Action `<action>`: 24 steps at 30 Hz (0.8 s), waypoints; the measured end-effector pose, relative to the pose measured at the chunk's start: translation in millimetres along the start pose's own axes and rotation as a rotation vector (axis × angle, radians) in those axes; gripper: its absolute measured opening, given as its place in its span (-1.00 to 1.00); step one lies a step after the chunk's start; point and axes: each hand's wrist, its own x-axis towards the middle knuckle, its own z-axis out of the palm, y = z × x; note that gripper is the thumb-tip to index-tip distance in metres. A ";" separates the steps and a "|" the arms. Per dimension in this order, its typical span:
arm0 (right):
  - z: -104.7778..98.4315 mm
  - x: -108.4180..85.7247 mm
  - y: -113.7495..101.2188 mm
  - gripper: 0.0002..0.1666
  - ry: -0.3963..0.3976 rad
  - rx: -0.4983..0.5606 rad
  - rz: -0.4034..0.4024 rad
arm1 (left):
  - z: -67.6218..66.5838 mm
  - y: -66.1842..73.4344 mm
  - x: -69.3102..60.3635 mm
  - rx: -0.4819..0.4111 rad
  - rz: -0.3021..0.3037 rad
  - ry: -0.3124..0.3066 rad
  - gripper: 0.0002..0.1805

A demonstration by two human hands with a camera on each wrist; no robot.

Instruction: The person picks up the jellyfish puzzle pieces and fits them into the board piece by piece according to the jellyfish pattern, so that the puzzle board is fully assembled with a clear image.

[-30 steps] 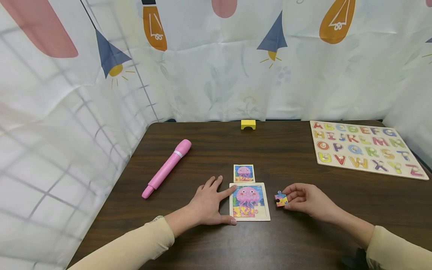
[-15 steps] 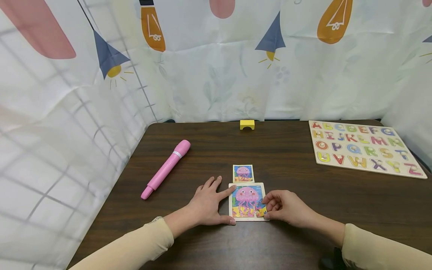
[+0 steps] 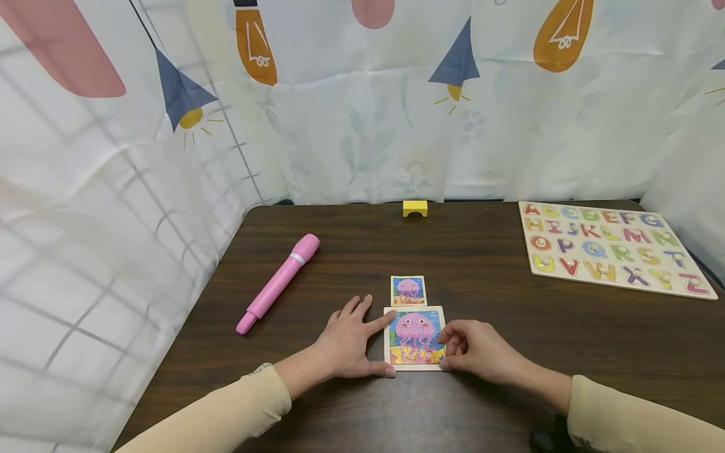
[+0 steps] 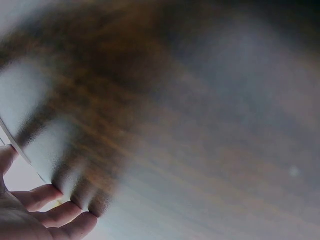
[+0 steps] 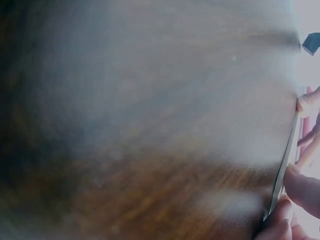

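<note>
A jigsaw puzzle with a pink jellyfish (image 3: 416, 327) fills a pale wooden tray (image 3: 419, 368) on the table. My left hand (image 3: 350, 343) lies spread at the tray's left side, its index finger and thumb touching that edge. At the lower right corner, my right hand (image 3: 483, 353) pinches a yellow-and-blue puzzle piece (image 3: 437, 356) between thumb and index finger; the piece sits down among the others. Its right side is partly covered by the fingers. Behind the tray lies a small jellyfish picture card (image 3: 408, 291). The right wrist view shows the fingers (image 5: 302, 190) beside the tray's thin edge.
A pink microphone-shaped toy (image 3: 277, 284) lies slantwise at the left. At the back edge of the dark wooden table (image 3: 351, 251) stands a yellow arch block (image 3: 415, 209). An alphabet peg board (image 3: 614, 248) lies at the far right. Patterned curtains hang behind and at the sides.
My right hand has moved left from beside the tray, bringing the puzzle piece into the lower right gap, where it has settled among the others. My left hand has stayed put.
</note>
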 end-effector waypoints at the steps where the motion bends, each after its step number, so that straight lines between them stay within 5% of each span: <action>1: 0.1 -0.2 -0.4 -0.67 -0.001 -0.003 0.003 | 0.1 0.1 0.0 0.000 0.000 0.000 0.08; 24: 3.5 5.1 -2.3 -0.80 0.060 -0.042 0.033 | 1.1 -1.0 0.3 0.005 0.001 -0.001 0.08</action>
